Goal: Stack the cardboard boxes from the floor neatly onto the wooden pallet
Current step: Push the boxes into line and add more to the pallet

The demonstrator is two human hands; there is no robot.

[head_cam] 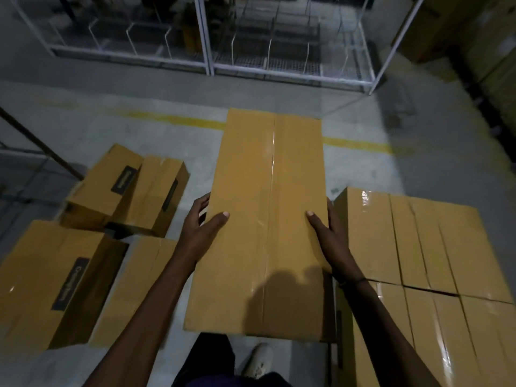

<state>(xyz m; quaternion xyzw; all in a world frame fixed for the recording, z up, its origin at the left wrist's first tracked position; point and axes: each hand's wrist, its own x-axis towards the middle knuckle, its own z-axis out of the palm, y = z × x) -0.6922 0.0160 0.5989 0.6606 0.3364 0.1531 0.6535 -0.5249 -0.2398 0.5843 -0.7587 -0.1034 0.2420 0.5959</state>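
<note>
Long taped cardboard box (pixel 265 219) held up centre frame, above the floor. Left hand (pixel 199 227) grips its left edge, right hand (pixel 331 233) its right edge, thumbs on top. Stacked boxes (pixel 424 261) just right; loose boxes (pixel 92 236) on concrete floor (pixel 391 169) left. Wire shelving (pixel 212 37) far.

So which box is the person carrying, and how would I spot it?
Start at the yellow painted floor line that runs across the grey floor. The long tan cardboard box crosses over it in the middle, with the left hand and right hand gripping its sides. Unlike the tan labelled boxes on the floor, its top shows only a tape seam.
</note>
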